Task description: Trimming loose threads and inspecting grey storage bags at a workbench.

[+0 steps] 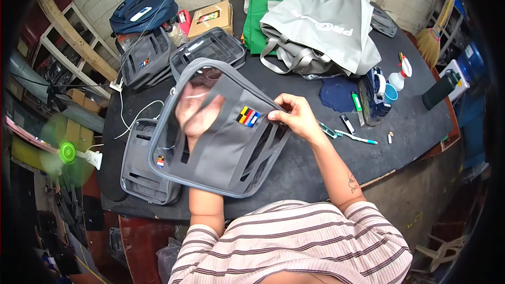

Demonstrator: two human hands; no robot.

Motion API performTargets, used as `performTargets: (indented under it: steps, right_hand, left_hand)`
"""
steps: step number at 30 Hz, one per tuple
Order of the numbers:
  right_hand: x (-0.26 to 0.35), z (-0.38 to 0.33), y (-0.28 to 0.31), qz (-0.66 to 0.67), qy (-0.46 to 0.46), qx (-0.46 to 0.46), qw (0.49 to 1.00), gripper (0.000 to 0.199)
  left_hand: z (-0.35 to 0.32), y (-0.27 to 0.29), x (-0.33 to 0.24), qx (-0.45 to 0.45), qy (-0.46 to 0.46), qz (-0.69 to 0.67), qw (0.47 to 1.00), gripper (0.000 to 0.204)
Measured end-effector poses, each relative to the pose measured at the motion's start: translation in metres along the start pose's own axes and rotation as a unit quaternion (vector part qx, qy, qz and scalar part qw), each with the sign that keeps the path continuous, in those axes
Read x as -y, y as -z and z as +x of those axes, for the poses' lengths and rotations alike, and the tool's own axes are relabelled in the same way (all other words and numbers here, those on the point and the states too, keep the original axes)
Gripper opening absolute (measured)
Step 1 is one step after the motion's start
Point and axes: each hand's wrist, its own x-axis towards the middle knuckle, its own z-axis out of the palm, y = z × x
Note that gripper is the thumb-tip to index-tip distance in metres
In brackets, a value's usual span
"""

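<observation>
A grey zippered bag with clear plastic windows, dark straps and a small colourful patch is held tilted above the table in front of me. My right hand pinches its upper right edge, thumb on the front face. Through the clear window shows my left hand, palm toward me and fingers loosely spread; whether it is inside or behind the bag I cannot tell. A similar grey bag lies on the table just left of the held one.
More grey bags lie at the back left, near a navy backpack and a cardboard box. A big grey tote bag covers the back middle. A spray bottle, toothbrush and dark bottle are rightward. A fan spins left.
</observation>
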Motion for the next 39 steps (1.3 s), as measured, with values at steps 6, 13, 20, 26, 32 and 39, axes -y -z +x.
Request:
performTargets:
  steps: [6,13,20,26,32,39]
  right_hand:
    - [-0.012,0.003,0.01,-0.06,0.001,-0.068,0.996,0.027]
    - [-0.034,0.018,0.017,-0.114,0.018,-0.163,0.98,0.055]
    - [-0.034,0.021,0.045,-0.031,0.059,-0.169,0.983,0.04]
    - [-0.048,-0.047,0.033,0.211,-0.377,0.224,0.874,0.103]
    - [-0.111,-0.046,-0.007,0.634,-0.294,-0.047,0.713,0.045]
    - [-0.125,0.002,0.009,0.635,-0.089,-0.168,0.749,0.016]
  left_hand:
    - [0.007,-0.029,0.003,-0.02,-0.187,0.183,0.965,0.068]
    - [-0.007,-0.038,0.012,-0.004,-0.164,0.273,0.948,0.097]
    - [-0.002,-0.029,0.013,0.007,-0.189,0.221,0.957,0.101]
    - [-0.004,0.062,-0.016,-0.178,-0.323,0.001,0.929,0.071]
    - [-0.04,0.097,0.021,-0.23,-0.129,0.095,0.96,0.061]
    - [-0.101,0.108,0.033,-0.253,0.041,-0.05,0.965,0.034]
